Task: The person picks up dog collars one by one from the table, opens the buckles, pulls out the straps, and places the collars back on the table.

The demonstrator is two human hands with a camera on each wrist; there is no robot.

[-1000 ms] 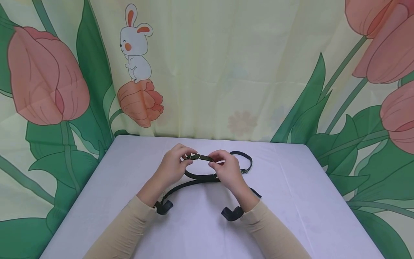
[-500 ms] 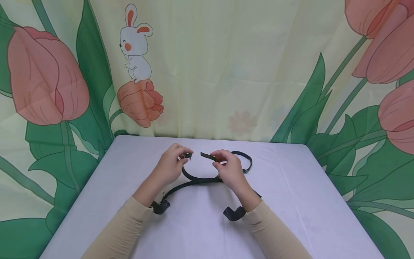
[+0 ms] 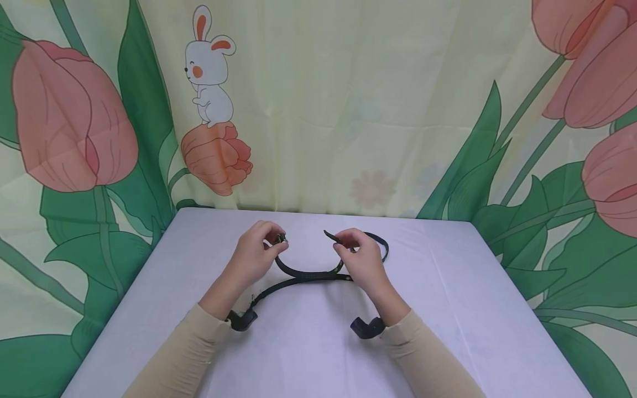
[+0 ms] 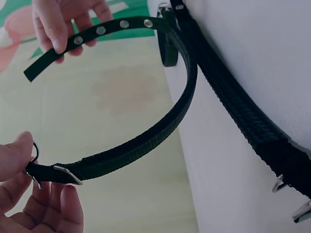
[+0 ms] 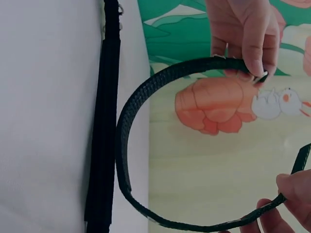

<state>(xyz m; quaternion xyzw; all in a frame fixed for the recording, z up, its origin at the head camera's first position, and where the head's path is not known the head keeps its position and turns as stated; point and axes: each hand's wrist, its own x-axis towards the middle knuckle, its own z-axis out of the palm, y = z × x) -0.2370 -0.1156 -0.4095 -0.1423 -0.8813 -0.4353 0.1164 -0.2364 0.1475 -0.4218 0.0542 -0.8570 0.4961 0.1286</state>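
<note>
A dark webbing strap [image 4: 141, 150] curves in an open loop between the two hands, its ends apart. My left hand [image 3: 254, 250] pinches the end with the metal buckle [image 4: 35, 177], between thumb and fingers. A metal keeper [image 4: 68, 175] sits on the strap beside those fingers. My right hand [image 3: 364, 258] pinches the other end, which has several metal eyelets [image 4: 101, 30]; its tip [image 4: 35, 69] sticks out past the thumb. The lower part of the loop meets a second, padded strap [image 4: 238, 102] on the table.
A smaller strap loop [image 3: 385, 243] lies behind my right hand on the white table [image 3: 448, 309]. Metal fittings [image 4: 279, 183] show on the padded strap. Black curved devices [image 3: 367, 328] sit at both wrists. A printed curtain [image 3: 318, 110] hangs behind the table.
The strap's eyelet end has come out of the buckle, and both hands have moved apart, left hand leftward and right hand rightward. The loop now stands open between them.
</note>
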